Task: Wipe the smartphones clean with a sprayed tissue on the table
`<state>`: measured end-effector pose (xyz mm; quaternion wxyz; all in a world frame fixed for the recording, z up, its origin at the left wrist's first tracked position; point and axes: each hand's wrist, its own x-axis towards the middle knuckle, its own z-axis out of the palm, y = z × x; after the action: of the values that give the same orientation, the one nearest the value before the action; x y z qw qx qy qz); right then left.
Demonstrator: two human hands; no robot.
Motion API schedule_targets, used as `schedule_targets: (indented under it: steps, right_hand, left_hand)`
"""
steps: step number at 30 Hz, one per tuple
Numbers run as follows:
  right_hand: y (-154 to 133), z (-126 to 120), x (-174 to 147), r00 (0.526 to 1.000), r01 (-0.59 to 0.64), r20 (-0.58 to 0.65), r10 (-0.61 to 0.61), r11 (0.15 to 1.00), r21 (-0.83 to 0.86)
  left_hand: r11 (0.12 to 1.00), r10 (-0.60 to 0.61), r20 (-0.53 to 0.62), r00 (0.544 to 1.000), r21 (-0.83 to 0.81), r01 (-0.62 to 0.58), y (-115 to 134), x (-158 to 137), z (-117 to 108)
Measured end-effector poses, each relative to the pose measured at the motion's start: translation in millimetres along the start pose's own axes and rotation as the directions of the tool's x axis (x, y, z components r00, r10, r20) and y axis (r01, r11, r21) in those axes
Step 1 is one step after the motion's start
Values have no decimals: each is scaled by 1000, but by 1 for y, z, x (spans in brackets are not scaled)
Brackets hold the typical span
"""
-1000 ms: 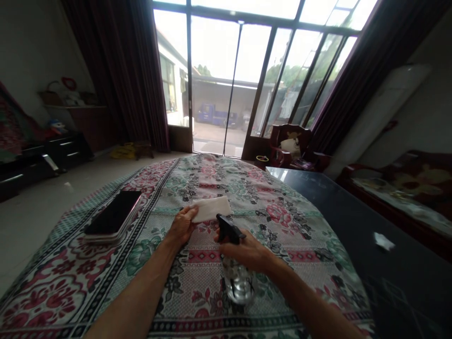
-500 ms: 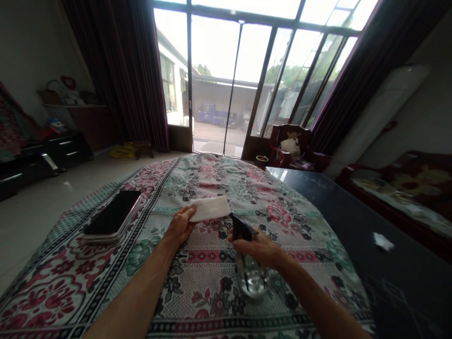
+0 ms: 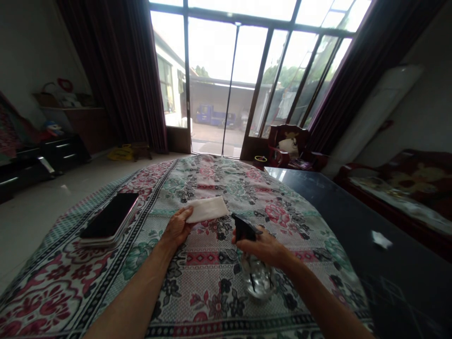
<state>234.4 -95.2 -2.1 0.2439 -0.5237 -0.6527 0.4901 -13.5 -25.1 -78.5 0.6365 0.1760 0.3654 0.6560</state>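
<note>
A folded white cloth [image 3: 208, 209] is pinched at its left end by my left hand [image 3: 178, 227], held over the patterned tablecloth [image 3: 212, 287]. My right hand [image 3: 261, 245] is wrapped round the neck of a clear spray bottle [image 3: 259, 282] with a black trigger head. Its nozzle points up and left, a little apart from the cloth's right end. Clear liquid shows in the bottle's lower part. To the left, a dark-screened device like a phone or tablet [image 3: 111, 215] lies on top of a pale flat stack.
A dark glossy tabletop [image 3: 339, 221] adjoins on the right, with a small white scrap [image 3: 381, 239] on it. Beyond the table stand a wooden chair [image 3: 289, 141] and tall glass doors [image 3: 212, 94]. A wooden sofa [image 3: 416, 174] is at the far right.
The spray bottle in my right hand has shifted slightly right, widening the gap between its nozzle and the cloth. My left hand still holds the cloth, nearly unmoved.
</note>
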Motion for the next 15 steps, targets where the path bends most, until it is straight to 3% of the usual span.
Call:
schedule_targets:
  steps: [6,15]
  right_hand:
    - [1,7,1,1000,4,16,-3,1000,-28]
    - [-31,27,12,980,112,165,-111,994,3]
  left_hand:
    - [1000,-1,7,1000,-18,2,0,0,0]
    - [1000,-11,16,1000,-8,11,-1,1,2]
